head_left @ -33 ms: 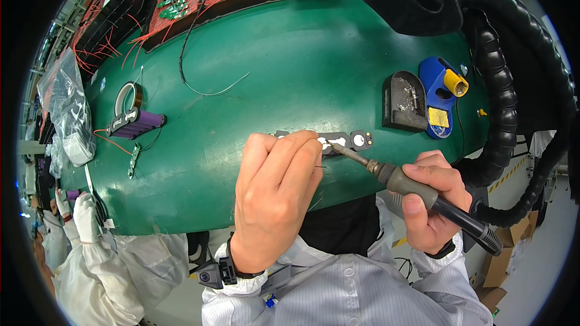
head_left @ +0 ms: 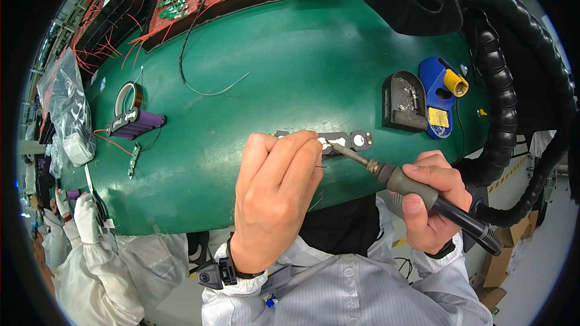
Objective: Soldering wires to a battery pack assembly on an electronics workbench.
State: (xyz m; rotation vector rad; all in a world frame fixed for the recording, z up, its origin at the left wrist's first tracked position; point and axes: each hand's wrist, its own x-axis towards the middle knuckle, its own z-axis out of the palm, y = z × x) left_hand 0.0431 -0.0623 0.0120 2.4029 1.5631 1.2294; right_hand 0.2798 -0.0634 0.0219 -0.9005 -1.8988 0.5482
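Observation:
My right hand (head_left: 436,196) is wrapped round the grip of a soldering iron (head_left: 414,187). The iron's tip rests at the metal tabs of a black-framed part (head_left: 360,139), which resembles the end frame of the purple battery pack at left. My left hand (head_left: 272,190) is closed, its fingertips pinched together over the frame's left portion, right beside the tip. The fingers hide what they pinch; a short dark wire end (head_left: 320,166) sticks out below them. A black wrist strap with a small camera (head_left: 211,274) is on my left wrist.
Right of the work stand a black tip-cleaning tray (head_left: 403,118) and a blue iron stand (head_left: 440,90). A black fume hose (head_left: 492,84) rises beyond. At left lie the purple battery pack (head_left: 142,125), tape roll (head_left: 138,93) and green circuit board (head_left: 133,160). A gloved co-worker (head_left: 87,217) sits left.

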